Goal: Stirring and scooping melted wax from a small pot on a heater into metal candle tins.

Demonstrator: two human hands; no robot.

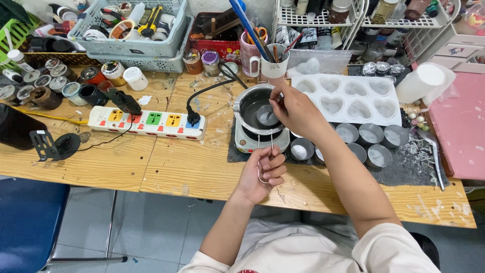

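A small metal melting pot [252, 107] sits on a white electric hot plate [248, 141] at the middle of the wooden table [166, 167]. My left hand [263, 172] grips the pot's wire handle [260, 156] at the table's front edge. Over the pot, my right hand [294, 111] pinches a thin stick-like tool [277, 99] that dips toward a small round metal cup [266, 116] inside it. Several small metal cups [371, 135] stand on a dark mat right of the hot plate.
A white heart-shaped silicone mould [348, 98] lies behind the cups. A multicoloured power strip [146, 123] with two black plugs lies to the left. Jars and tins [60, 86], baskets of tools [131, 30] and a mug of brushes [274, 63] crowd the back. A blue chair [28, 222] stands lower left.
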